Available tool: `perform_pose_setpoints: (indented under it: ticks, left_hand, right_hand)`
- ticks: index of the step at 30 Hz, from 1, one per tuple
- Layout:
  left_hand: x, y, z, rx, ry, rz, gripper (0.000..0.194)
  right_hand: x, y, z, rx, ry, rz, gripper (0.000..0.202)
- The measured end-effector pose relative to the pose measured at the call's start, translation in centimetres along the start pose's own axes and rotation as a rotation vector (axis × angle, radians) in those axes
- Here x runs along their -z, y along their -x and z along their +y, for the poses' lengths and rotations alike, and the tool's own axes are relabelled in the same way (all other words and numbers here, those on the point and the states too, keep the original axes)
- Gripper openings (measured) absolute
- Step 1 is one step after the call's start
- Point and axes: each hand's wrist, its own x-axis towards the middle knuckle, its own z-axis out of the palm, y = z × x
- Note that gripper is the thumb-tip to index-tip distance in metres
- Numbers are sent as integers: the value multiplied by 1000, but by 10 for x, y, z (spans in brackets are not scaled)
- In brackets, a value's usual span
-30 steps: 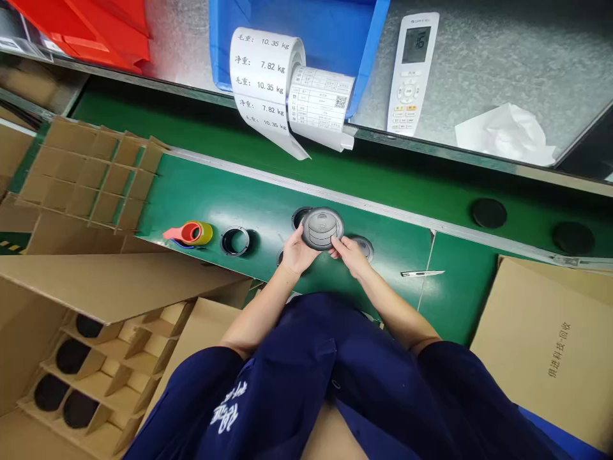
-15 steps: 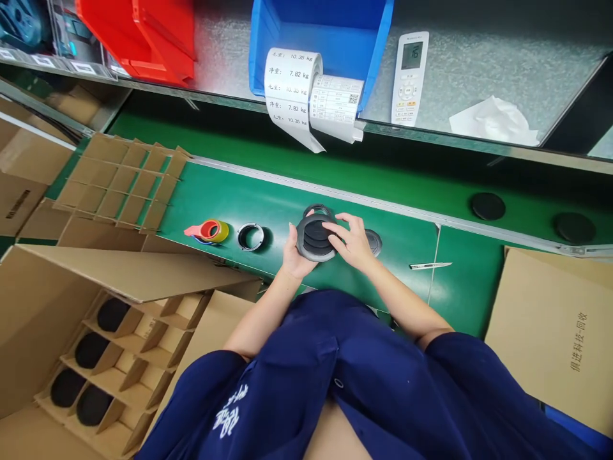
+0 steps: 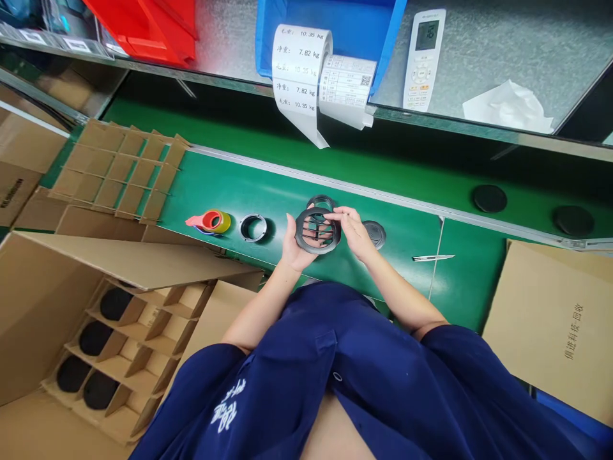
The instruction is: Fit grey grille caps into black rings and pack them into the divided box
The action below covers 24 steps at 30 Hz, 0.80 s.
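A round black air vent [image 3: 318, 248] is tilted toward me above the green bench, and its slats stand open so that fingers show through the gaps. My left hand [image 3: 293, 248] supports it from below and the left, closed around its rim. The fingertips of my right hand [image 3: 356, 234] are closed on the slats at the upper right; the thumb is mostly hidden. Just behind the vent lies a black ring [image 3: 322, 200], partly covered. A dark grey disc [image 3: 375, 235] rests beside my right hand. Farther left stand another black ring [image 3: 253, 228] and a yellow and red tape roll [image 3: 218, 221].
A knife-like cutter [image 3: 433, 258] lies to the right. Two black discs [image 3: 489, 199] sit at the back right. An open carton [image 3: 96, 252] with dividers holds several black round parts at lower left. Labels [image 3: 299, 70] hang off the overhead shelf [image 3: 230, 38].
The vent's slats have turned from closed to open, letting light through. My right fingers have shifted on them from spread to drawn together. The view has moved slightly.
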Motion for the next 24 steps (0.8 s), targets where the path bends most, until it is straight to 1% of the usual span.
perform_pose_setpoints:
  ticks: [2, 4, 6, 7, 8, 9, 11, 13, 14, 15, 17, 19, 21, 24]
  left_hand:
    - [5, -3, 2, 9, 11, 9, 72]
    - [13, -8, 4, 30, 55, 47, 70]
    - [23, -13, 4, 60, 114, 118, 67]
    - [29, -15, 3, 87, 130, 157, 66]
    - [35, -16, 1, 125, 132, 189, 66]
    - [40, -18, -2, 164, 121, 209, 68]
    - [48, -20, -8, 230, 88, 208, 72]
    - [56, -22, -10, 260, 60, 201, 75]
    - [60, -22, -9, 264, 44, 213, 75]
    - [64, -23, -7, 258, 22, 243, 74]
    - [73, -22, 2, 216, -37, 329, 69]
    - [83, -19, 14, 159, -73, 391, 65]
    - [92, -13, 27, 131, -70, 420, 63]
    - [106, -1, 41, 97, -34, 487, 57]
  right_hand:
    - [-4, 3, 5, 18, 35, -7, 75]
    - [-11, 8, 13, 93, 131, -56, 72]
    - [-20, 14, 21, 218, 274, -195, 67]
    - [-24, 17, 25, 266, 343, -276, 69]
    - [-29, 18, 29, 286, 396, -347, 75]
    - [-34, 19, 32, 272, 430, -400, 86]
    - [-43, 16, 38, 180, 457, -468, 107]
    - [-51, 5, 44, 75, 455, -521, 120]
    - [-55, -4, 47, 21, 469, -520, 121]
    - [-59, -15, 51, -36, 504, -490, 120]
    - [-66, -41, 60, -144, 625, -362, 119]
    - [-72, -68, 72, -200, 760, -259, 121]
    - [-76, -89, 82, -193, 846, -266, 122]
    - [-82, -110, 90, -178, 893, -364, 118]
